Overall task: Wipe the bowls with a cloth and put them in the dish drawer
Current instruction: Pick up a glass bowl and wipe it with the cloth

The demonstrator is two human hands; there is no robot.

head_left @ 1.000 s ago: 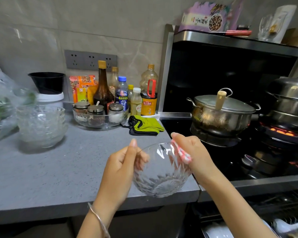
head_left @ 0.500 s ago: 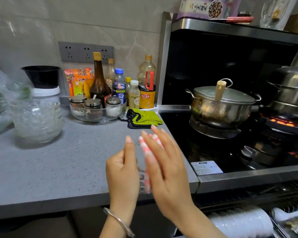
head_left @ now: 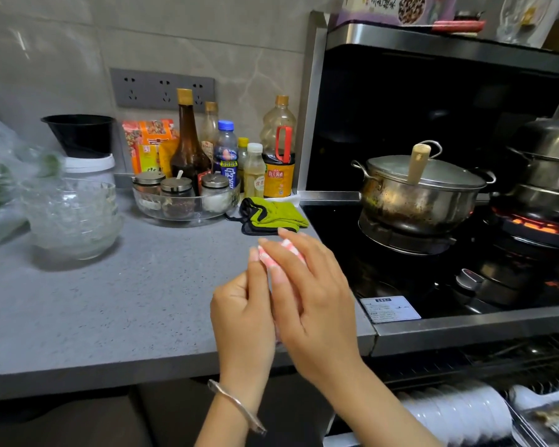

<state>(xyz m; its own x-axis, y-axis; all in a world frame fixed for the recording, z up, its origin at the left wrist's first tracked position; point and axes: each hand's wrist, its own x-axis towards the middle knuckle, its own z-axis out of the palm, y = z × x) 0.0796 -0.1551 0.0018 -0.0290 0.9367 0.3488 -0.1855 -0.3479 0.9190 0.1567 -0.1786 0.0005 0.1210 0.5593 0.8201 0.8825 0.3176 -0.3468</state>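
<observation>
Bowls (head_left: 71, 217) of clear glass stand stacked at the left of the grey speckled bench (head_left: 126, 311), well apart from the hands. A grey tiled wall (head_left: 78, 43) runs behind. A black hob (head_left: 400, 279) adjoins on the right, carrying a lidded steel pot (head_left: 417, 195). Over the bench edge, the right hand (head_left: 310, 301) lays straight fingers on a pink checked cloth (head_left: 283, 253). The left hand (head_left: 242, 321), curled, touches it. Actual grip: cannot tell.

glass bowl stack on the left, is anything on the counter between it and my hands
Nothing visible. Only bare grey counter lies between the glass bowl stack and the left hand and right hand. The spice-jar tray sits further back, off that line.
</observation>
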